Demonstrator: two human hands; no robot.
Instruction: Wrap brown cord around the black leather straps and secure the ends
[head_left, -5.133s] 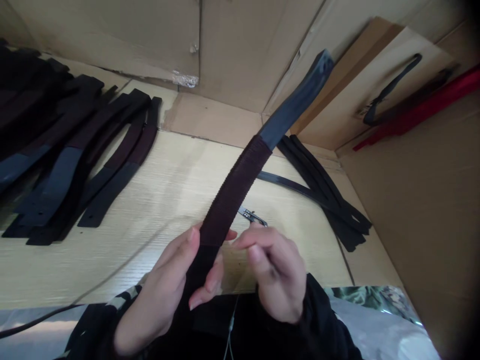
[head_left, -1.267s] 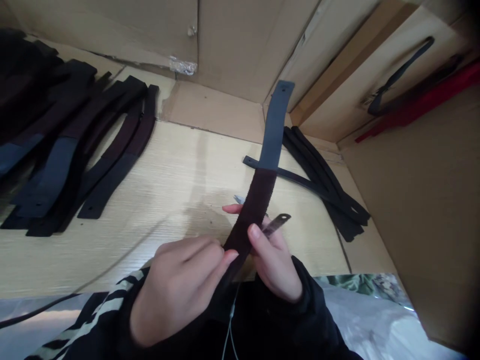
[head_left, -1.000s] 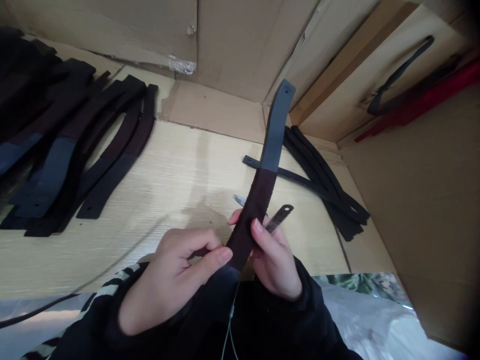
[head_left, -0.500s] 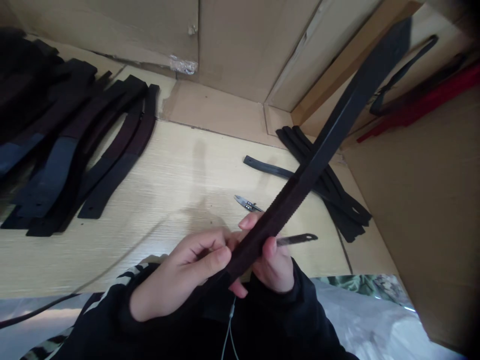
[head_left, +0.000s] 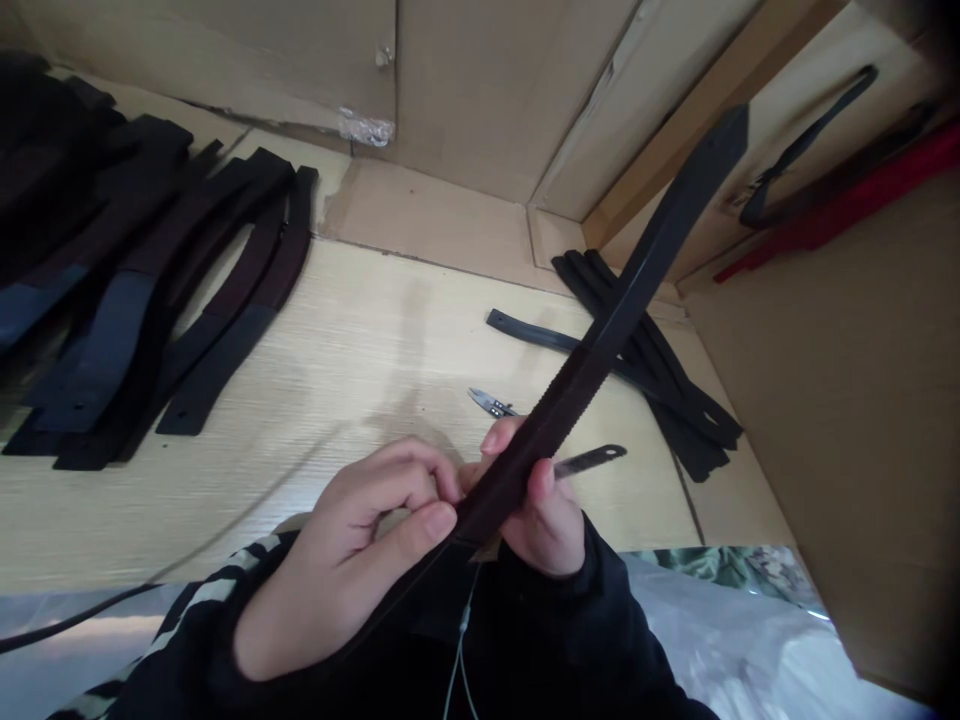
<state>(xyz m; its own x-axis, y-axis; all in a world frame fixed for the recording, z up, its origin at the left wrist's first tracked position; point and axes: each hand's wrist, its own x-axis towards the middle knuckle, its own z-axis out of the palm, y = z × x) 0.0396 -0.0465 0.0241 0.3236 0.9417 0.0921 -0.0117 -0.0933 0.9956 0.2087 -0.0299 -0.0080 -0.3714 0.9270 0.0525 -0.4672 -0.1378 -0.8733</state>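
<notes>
A long, curved black strip (head_left: 637, 265) with a dark maroon, ridged-edge middle part (head_left: 551, 410) runs diagonally across the view. My right hand (head_left: 551, 530) is closed around its lower part, with the thumb on the near edge and fingers behind. From behind that hand juts a thin dark metal strip (head_left: 592, 460) with a hole in its end; its other end is hidden. My left hand (head_left: 375, 540) pinches the black strip near its lower end, thumb in front and fingers curled at the far edge. Thread snips (head_left: 491, 403) lie on the table just beyond the hands.
Several similar strips (head_left: 247, 290) lie heaped on the table's left side. More black strips (head_left: 660, 390) cross each other at the right. Cardboard walls (head_left: 465, 100) enclose the back and right. A red object (head_left: 847, 215) and a black strap (head_left: 817, 140) are at the upper right.
The strip's upper end has swung down and left, and the strip has turned slightly in my hands. My left hand's fingers have shifted at its edge. The thin metal strip tilts up more.
</notes>
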